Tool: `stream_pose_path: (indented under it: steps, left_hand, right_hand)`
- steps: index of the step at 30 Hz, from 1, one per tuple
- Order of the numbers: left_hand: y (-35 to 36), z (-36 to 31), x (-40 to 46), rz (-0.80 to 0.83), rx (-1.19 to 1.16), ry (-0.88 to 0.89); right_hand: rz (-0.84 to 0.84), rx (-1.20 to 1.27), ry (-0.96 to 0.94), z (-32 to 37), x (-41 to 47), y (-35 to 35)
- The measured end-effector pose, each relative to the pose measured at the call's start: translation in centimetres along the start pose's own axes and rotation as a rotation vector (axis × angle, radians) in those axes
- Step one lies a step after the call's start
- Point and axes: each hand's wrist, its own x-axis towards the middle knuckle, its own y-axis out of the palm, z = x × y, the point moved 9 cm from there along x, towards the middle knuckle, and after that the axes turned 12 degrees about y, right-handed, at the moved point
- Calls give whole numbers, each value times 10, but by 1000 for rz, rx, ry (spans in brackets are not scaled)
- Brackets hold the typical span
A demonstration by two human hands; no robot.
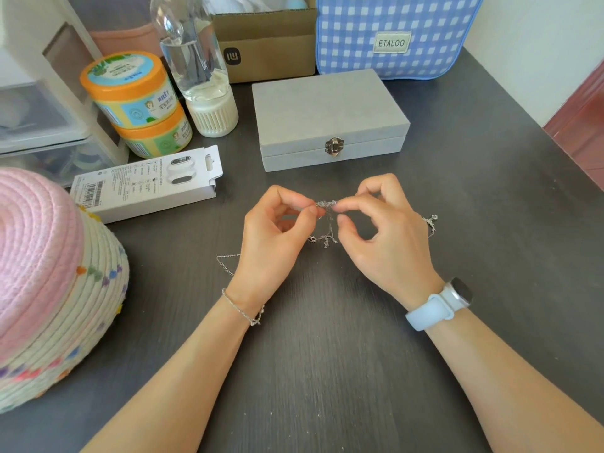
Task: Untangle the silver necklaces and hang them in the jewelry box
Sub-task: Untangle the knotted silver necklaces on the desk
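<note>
Thumb and forefinger of the left hand [274, 230] are pinched tight on one side of the knot, and the fingers [351, 201] of the right hand [382, 237] are pinched on the other side. The tangled silver necklaces [327, 204] are stretched short between the two pinches, just above the dark surface [327, 354]. That close, two-sided grip looks chosen to hold the snarl taut so a single strand can be teased loose. The spare fingers on both hands curl back out of the way, which keeps the knot in plain sight.

Below the pinch, a small clump of chain dangles between the hands. One loose end trails out past the left wrist, and another lies beyond the right hand, near its outer edge. These slack tails rest on the surface, so nothing pulls against the knot, I would say.

Further out, the grey jewelry box [330, 119] sits straight ahead of the hands with its lid down and its metal clasp [334, 146] facing the person, within easy reach for the hanging step. That step is not yet started, and the untangling looks early or mid-way. To the left stand a white carton [147, 183], two stacked orange-lidded tubs [137, 103] and a clear bottle [192, 60], well apart from the work.
</note>
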Motion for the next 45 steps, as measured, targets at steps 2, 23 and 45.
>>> stream_pose_path:
  steps: [2, 23, 45]
  left_hand:
    - [-1, -1, 0, 2, -7, 16]
    - [0, -6, 0, 13, -12, 40]
    - [8, 2, 0, 114, -87, -43]
  right_hand:
    - [-24, -15, 16, -1, 1, -1]
    - [85, 147, 163, -15, 4, 8]
    - [295, 406, 201, -12, 3, 16]
